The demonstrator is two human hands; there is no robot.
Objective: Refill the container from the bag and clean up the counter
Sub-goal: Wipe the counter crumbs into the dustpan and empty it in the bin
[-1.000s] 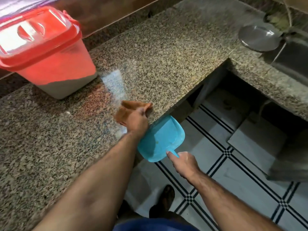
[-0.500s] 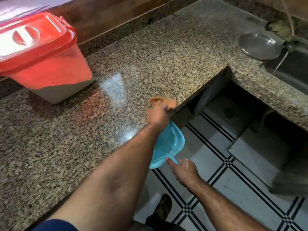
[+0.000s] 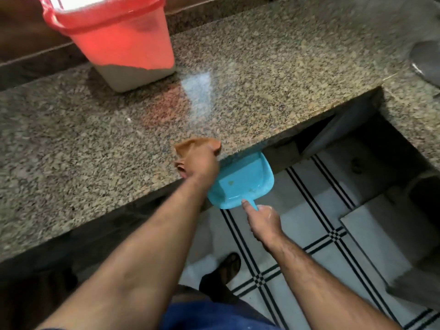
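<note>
We press an orange-brown cloth [image 3: 196, 148] against the front edge of the granite tabletop [image 3: 273, 75] with our left hand [image 3: 202, 164], fingers curled over it and gripping it. Our right hand [image 3: 263, 221] holds the handle of a blue dustpan [image 3: 242, 182] just below that edge, fingers wrapped round the handle, forefinger stretched toward the pan. A few crumbs lie in the pan. The red-lidded container [image 3: 114, 36] stands on the tabletop at eleven o'clock from the cloth, well apart, with pale contents low inside. Beneath the dustpan is tiled floor [image 3: 309, 234].
</note>
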